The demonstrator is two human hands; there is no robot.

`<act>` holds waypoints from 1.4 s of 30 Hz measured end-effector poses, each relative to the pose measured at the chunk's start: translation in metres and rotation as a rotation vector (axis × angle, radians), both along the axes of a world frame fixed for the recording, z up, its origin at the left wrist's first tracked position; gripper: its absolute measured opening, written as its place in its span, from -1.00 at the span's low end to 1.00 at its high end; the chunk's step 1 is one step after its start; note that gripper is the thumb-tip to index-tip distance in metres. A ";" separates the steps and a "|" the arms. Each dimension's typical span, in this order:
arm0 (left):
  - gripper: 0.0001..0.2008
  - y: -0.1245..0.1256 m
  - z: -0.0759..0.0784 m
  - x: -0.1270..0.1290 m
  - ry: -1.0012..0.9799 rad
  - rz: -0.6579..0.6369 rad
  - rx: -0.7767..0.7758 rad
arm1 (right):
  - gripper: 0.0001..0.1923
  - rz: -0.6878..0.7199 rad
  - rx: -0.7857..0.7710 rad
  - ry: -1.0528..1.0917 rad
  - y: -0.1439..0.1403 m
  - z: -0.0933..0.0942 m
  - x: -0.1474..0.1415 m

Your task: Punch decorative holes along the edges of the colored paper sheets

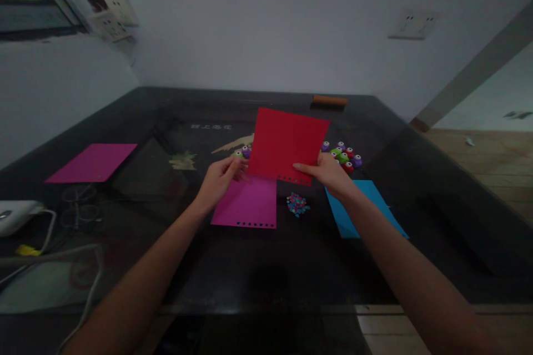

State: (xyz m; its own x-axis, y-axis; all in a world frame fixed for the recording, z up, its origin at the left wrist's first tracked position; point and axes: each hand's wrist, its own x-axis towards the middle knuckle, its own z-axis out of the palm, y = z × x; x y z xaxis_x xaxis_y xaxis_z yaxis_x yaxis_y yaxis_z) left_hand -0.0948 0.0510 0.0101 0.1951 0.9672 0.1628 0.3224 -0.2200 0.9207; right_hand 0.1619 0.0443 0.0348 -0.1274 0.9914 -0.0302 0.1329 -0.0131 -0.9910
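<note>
A red sheet of paper [289, 141] is raised above the table, with a row of punched holes along its lower edge. My right hand [333, 173] grips its lower right side, the thumb lying across the front and the other fingers mostly hidden behind. At the sheet's left edge, my left hand [222, 180] has bent fingers closed at the paper; their tips are blurred. Under the red sheet lies a magenta sheet [247, 205], also with holes along its near edge. A small pile of pink and blue bits [297, 204] sits beside it. Below my right forearm is a blue sheet [350, 219].
Several colored eyeball beads [345, 158] cluster behind my right hand. Another magenta sheet [94, 163] lies left, near eyeglasses [79, 213]. A white device [19, 216] with a cable [97, 272] occupies the left front. An orange-brown bar [330, 100] rests by the wall.
</note>
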 end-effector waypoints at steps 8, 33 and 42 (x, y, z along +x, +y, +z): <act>-0.85 -0.011 -0.017 0.013 0.640 -0.263 0.265 | -0.59 -0.214 -0.067 0.094 -0.023 -0.012 0.041; -0.73 0.028 -0.017 0.017 0.663 0.108 0.178 | -0.69 -0.248 -0.008 0.149 -0.041 -0.020 0.045; -0.58 0.033 -0.016 0.049 0.977 0.249 0.143 | -0.65 -0.251 -0.027 0.105 -0.041 -0.016 0.046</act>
State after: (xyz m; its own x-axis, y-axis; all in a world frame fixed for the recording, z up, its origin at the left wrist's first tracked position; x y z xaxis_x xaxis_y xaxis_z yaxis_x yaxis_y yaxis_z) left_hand -0.0457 0.0839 -0.0062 0.1003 0.9825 0.1572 0.9709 -0.1312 0.2002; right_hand 0.2080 0.0031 0.0185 0.1187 0.9913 -0.0569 0.0188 -0.0595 -0.9981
